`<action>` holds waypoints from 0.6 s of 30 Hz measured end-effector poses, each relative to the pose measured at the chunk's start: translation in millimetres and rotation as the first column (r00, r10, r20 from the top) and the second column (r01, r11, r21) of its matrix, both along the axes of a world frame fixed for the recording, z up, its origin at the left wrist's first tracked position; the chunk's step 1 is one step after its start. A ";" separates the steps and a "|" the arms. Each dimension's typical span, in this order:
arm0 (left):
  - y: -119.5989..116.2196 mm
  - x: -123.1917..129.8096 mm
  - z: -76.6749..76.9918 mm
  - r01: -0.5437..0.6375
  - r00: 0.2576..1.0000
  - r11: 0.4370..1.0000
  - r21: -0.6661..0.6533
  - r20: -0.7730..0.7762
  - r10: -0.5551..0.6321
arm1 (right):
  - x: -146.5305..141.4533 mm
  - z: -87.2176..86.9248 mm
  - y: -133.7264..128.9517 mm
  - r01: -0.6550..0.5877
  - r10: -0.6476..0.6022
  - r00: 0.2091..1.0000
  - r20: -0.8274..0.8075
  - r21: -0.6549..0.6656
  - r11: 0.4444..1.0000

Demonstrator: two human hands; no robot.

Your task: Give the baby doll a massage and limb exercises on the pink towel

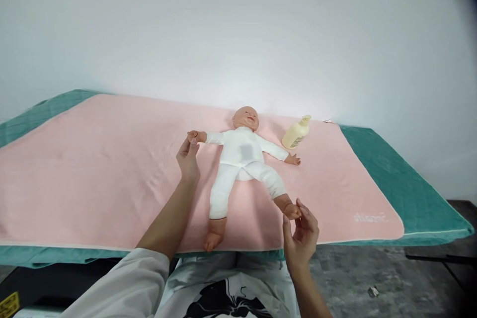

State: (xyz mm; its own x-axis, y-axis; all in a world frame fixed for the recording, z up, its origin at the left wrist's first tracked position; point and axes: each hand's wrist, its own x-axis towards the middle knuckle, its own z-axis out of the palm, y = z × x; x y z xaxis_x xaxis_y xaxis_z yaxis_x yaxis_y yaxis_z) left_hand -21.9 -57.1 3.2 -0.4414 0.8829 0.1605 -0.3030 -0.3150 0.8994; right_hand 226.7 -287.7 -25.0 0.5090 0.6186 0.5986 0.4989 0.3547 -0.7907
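A baby doll with a white cloth body lies on its back, arms and legs spread, its head toward the wall. A grey patch shows on its belly. My left hand pinches the doll's hand on the left side between thumb and fingers. Down at the lower right, my right hand has its thumb and fingers around the doll's foot. The other foot rests near the front edge, untouched. Beyond the doll's right-side arm stands a pale yellow pump bottle, slightly tilted in view.
Under the doll is a pink mat over a green padded cover on a table. A white wall rises behind it. Grey floor shows at the lower right, with a small scrap on it.
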 end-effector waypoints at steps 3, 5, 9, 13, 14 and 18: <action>-5.2 5.5 0.6 0.082 0.984 0.990 0.111 -0.164 -0.063 | -3.1 10.3 16.9 -0.025 0.025 1.000 -0.004 0.055 0.998; -8.9 8.9 -1.5 0.134 0.951 0.984 0.114 -0.294 -0.095 | -5.3 15.7 27.7 -0.045 0.042 0.999 0.031 0.107 0.993; -13.1 14.4 -8.3 0.233 0.815 0.954 0.189 -0.574 -0.086 | -11.3 22.8 46.0 -0.069 0.046 0.989 0.141 0.158 0.985; -11.7 14.5 -10.6 0.386 0.649 0.874 0.295 -0.761 -0.029 | -18.3 26.4 63.0 -0.096 0.076 0.985 0.156 0.126 0.987; -11.1 13.8 -10.6 0.402 0.622 0.864 0.303 -0.783 -0.014 | -19.7 27.2 67.5 -0.107 0.087 0.984 0.153 0.127 0.986; -9.5 11.6 -9.9 0.425 0.543 0.850 0.311 -0.839 0.035 | -23.0 31.5 87.1 -0.142 0.118 0.980 0.161 0.147 0.979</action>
State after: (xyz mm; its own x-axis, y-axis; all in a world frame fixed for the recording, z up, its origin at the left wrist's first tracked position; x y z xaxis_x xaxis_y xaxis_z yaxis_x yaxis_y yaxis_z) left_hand -10.3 -66.6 -6.7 0.2516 0.6506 0.7165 0.3526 -0.7511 0.5582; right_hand 203.7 -200.5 6.6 0.3268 0.5657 0.7571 0.5496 0.5380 -0.6392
